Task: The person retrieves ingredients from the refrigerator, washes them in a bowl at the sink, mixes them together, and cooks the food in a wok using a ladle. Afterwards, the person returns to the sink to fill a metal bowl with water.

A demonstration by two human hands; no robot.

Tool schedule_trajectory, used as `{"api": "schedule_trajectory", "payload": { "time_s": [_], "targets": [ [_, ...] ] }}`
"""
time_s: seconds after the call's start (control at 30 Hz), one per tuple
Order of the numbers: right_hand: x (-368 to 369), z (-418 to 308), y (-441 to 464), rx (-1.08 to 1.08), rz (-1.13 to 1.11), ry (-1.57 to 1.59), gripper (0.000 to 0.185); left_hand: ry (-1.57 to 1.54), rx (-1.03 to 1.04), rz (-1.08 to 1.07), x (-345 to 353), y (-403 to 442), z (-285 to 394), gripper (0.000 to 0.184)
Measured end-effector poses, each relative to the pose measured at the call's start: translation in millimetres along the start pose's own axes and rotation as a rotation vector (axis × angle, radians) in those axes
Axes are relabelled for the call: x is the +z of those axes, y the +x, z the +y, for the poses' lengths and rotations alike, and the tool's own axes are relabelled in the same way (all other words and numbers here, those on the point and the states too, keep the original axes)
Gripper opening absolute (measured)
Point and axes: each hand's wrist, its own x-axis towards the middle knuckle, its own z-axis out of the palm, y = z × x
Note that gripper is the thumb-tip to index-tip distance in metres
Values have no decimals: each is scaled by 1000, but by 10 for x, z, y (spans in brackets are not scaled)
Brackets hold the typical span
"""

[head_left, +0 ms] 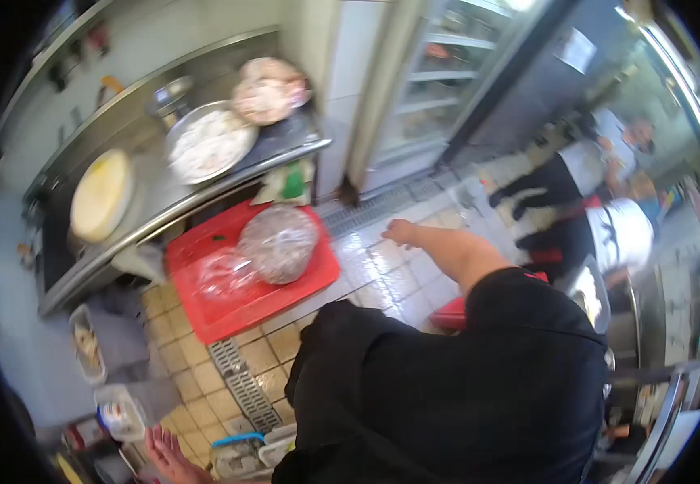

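My right hand [402, 232] reaches out from a black short sleeve above the wet tiled floor. Its fingers are loosely apart with nothing in them. To its left, and apart from it, a round bundle in clear plastic [279, 244] lies in a red tray [285, 294]. Crumpled clear plastic [227, 273] is beside that bundle; what the wrapping holds is unclear. At the lower left edge, my left hand [168, 456] is empty with its fingers spread. Near it are a white tub [121, 413] and containers with a blue edge [237, 440].
A steel counter [144, 202] carries a bowl of pale pieces [212, 143], a pinkish heap [270, 90] and a yellowish round tub [103, 196]. A glass-door fridge [426, 97] stands behind. Two people in white tops [620, 234] are at right. A floor drain [245, 385] runs below the tray.
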Motion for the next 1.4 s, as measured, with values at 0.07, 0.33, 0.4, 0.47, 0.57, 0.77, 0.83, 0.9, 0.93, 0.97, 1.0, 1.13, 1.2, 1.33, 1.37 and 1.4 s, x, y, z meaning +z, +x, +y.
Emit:
{"api": "schedule_trajectory", "payload": {
  "time_s": [0.07, 0.33, 0.4, 0.47, 0.57, 0.77, 0.83, 0.9, 0.93, 0.97, 1.0, 1.13, 1.2, 1.33, 1.37, 1.4],
  "targets": [
    [227, -196, 86, -65, -31, 64, 64, -40, -48, 25, -390, 1, -60, 45],
    [1722, 289, -721, 63, -64, -25, 84, -71, 4, 21, -930, 703, -65, 42],
    [1945, 371, -1047, 264, -89, 44, 82, -24, -31, -33, -936, 799, -83, 41],
    [2045, 452, -1196, 376, -121, 128, 75, -14, -48, -66, -921, 974, -155, 41],
    [2219, 721, -1032, 492, -83, 170, 64, 81, -146, -90, -866, 1109, -82, 40],
    [2463, -88, -419, 362, 85, 454, 39, 145, -162, -121, -946, 1598, 60, 41],
    [2586, -461, -228, 268, -10, 529, 59, 176, -130, -153, -879, 1766, 231, 40],
    [2694, -1076, -244, 220, 2, 535, 60, 196, -131, -150, -869, 1923, 306, 39],
    [2751, -1294, -196, 164, -28, 529, 61, 215, -130, -168, -878, 2012, 331, 38],
    [2824, -1454, -139, 112, -43, 514, 60, 205, -154, -162, -875, 2092, 355, 37],
    [2900, -1624, -124, 80, -2, 467, 59, 202, -154, -136, -904, 2196, 340, 37],
    [3178, -2145, -50, 56, 96, 455, 58, 255, -162, -216, -1175, 2674, 69, 39],
    [3348, -2336, 18, 71, 132, 463, 58, 238, -188, -256, -1426, 2937, -117, 40],
    [3942, -2577, 125, -42, 216, 481, 52, 276, -286, -218, -2079, 3489, -365, 39],
    [4134, -2593, 203, -59, 262, 294, 49, 297, -329, -206, -2319, 3672, -465, 39],
    [4469, -2551, 371, -53, 278, 303, 49, 249, -295, -213, -2557, 3885, -639, 39]
  ]
}}
